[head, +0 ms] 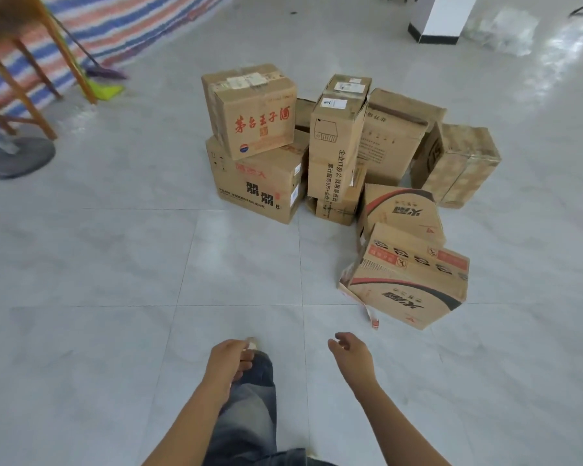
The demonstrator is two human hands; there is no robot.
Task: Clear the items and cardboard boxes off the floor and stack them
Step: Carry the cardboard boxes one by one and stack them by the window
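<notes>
A person stands on a pale tiled floor (115, 264), one leg in blue jeans (249, 398) stepping forward and both bare arms reaching forward and down. The left hand (229, 359) and the right hand (349, 351) hang above the tiles with fingers loosely curled. They hold nothing and touch no box.

Just ahead of the right hand, a tilted box (408, 287) with red and black print sits on the floor, a torn flap (359, 297) trailing from its left side. A matching box (401, 210) rests against it from behind.

Farther on, to the left, is a stack of two. The big bottom box (256, 186) has black characters, and the red-lettered box (249, 109) sits askew on top. Right beside that stack, a tall narrow box (334, 146) stands on end on a flat low box (337, 206). A small labelled box (349, 85) shows at its top edge, though I cannot tell what it rests on. Behind these is a wide box (394, 136), and at the far right a taped box (461, 163) stands on the floor.

Well beyond the boxes on the left are wooden stool legs (31, 79), a round grey base (17, 156), a broom (105, 74) and a striped tarp (115, 21). At the far right stand a white pillar (441, 15) and some clear plastic sheeting (509, 31).
</notes>
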